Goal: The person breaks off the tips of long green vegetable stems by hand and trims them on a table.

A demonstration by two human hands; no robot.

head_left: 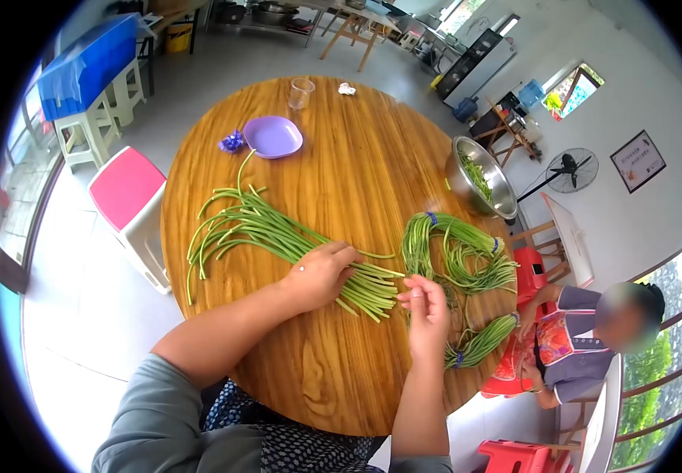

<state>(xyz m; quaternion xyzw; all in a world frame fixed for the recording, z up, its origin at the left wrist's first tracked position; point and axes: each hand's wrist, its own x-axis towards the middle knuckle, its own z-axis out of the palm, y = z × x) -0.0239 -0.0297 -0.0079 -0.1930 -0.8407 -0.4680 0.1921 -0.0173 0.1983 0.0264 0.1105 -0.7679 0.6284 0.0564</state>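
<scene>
A loose spread of long green garlic scapes lies across the wooden table, cut ends towards the right. My left hand rests over the scapes near those ends, its fingers curled round some of them; the fingertips are partly hidden. Beside the cut ends, my right hand is closed in a pinch at the tip of one scape. To its right lie a coiled garlic scape bundle tied with blue bands and a smaller tied bundle.
On the round table stand a purple bowl, a crumpled purple wrapper, a clear cup and a steel bowl holding green pieces. Another person is at the right edge. A pink-topped stool stands left.
</scene>
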